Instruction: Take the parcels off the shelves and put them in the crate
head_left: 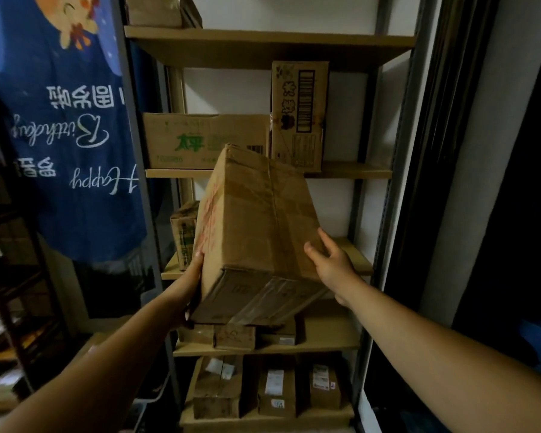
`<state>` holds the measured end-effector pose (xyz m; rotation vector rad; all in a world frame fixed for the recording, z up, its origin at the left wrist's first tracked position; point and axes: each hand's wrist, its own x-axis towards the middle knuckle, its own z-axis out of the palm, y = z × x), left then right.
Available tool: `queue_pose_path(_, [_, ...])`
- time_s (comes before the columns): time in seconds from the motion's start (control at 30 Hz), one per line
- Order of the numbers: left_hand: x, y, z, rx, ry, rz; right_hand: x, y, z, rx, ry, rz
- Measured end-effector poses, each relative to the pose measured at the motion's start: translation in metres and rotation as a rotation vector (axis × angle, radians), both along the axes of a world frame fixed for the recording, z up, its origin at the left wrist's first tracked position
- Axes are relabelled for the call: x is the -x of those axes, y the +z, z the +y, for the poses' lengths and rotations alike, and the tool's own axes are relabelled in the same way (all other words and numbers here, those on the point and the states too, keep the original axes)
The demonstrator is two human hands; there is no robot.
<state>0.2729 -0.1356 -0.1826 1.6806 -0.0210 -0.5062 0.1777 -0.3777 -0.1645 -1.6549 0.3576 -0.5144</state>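
The large brown taped cardboard parcel [256, 232] hangs tilted before the wooden shelves [350, 174], long axis running up and away, between both grips: left hand [194, 273] curled under its near-left edge, right hand [331, 260] flat against its right side.
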Motion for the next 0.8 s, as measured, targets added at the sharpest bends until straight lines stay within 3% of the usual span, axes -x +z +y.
queue_pose_path(0.1, [-0.004,0.011,-0.004,-0.003,-0.040,-0.091,-0.003,0.001,0.005,0.066,-0.032,-0.013])
queue_pose_path(0.3, [0.001,0.036,0.006,-0.013,-0.196,-0.071,-0.004,0.007,0.009,0.104,-0.074,-0.023])
queue_pose_path(0.37, [-0.001,0.041,0.005,0.042,-0.132,-0.104,-0.006,0.008,0.011,0.147,-0.106,0.001])
queue_pose_path(0.53, [0.006,0.033,-0.014,-0.029,0.015,-0.248,-0.013,0.000,0.022,0.282,-0.163,0.123])
queue_pose_path(0.67, [0.000,0.025,-0.010,0.016,0.130,-0.374,-0.015,0.006,0.017,0.032,-0.119,0.006])
queue_pose_path(0.8, [-0.001,0.021,-0.008,0.052,0.103,-0.468,-0.018,0.009,0.005,0.069,-0.014,-0.003])
